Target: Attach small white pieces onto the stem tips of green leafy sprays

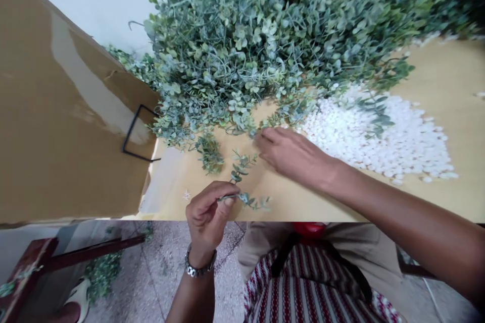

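Observation:
My left hand (212, 209), with a metal watch on its wrist, pinches a leafy artificial sprig (244, 198) between thumb and fingers near the table's front edge. Small grey-green leaves (239, 169) stick up just beyond the fingers; whether they belong to the same sprig I cannot tell. My right hand (284, 154) rests low over the table at the near edge of a large heap of artificial greenery (265, 35). Its fingers are curled together, and their tips are partly hidden, so what they hold is unclear. A small loose bunch of leaves (209, 151) lies between the heap and my left hand.
A spread of small white pieces (409, 136) lies on the tan tabletop (458, 75) at right, with a sprig (379, 113) on it. At left stands a cardboard sheet (76, 136) beside a black wire frame (132, 131). Below are a wooden stool (30, 267) and another person's foot (74, 310).

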Demonstrator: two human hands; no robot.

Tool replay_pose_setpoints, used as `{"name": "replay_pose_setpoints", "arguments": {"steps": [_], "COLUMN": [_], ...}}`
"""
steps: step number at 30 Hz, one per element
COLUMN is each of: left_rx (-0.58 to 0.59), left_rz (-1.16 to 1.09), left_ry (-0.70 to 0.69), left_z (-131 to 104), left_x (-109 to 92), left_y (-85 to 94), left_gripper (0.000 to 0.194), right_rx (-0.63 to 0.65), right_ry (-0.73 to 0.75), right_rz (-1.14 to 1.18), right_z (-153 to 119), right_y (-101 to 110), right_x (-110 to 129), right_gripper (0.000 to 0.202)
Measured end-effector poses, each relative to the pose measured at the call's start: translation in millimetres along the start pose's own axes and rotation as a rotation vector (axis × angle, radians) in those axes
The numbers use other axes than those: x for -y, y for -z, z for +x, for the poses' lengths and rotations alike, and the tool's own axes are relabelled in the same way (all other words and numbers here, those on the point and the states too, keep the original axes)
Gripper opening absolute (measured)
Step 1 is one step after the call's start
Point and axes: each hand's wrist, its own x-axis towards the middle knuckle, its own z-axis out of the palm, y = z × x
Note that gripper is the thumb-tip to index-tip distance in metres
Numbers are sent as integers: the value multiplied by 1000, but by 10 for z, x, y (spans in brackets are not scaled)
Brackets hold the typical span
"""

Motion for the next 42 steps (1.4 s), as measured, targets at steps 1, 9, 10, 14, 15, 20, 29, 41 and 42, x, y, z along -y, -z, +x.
{"name": "replay_pose_setpoints", "arguments": {"steps": [1,9,10,14,15,20,29,41,42], "left_rx": [31,165,175,283,353,685,440,346,335], "left_rz": [-23,-305,-344,-385,-359,-187,-207,-341,-369], "left_ry": [-13,208,264,477,502,449,596,594,615], "left_z": [-13,-76,-85,-58,-28,141,164,177,175], "left_x": [9,-2,-20,-142,-176,-277,-280,-224,-230], "left_y": [-6,-291,-354,-574,-621,-864,-1197,-1451,-1461], "left_gripper": [17,13,11,39,44,16,15,3,2], "right_rx": [-60,-186,-152,-125,-128,-129,-425,-205,-198], "right_ry": [-12,-278,-311,-405,-405,-271,-566,-520,-519], "right_rz": [61,978,1043,1082,1085,925,385,31,31], "right_z": [-24,-604,-680,-947,-1000,-1185,-1784,-1878,-1882], "right_y": [18,207,217,251,259,277,312,95,105], "right_x": [-19,26,49,98,104,131,-313,-471,-475], "right_gripper": [24,22,20,15,13,12,11,17,17]}}
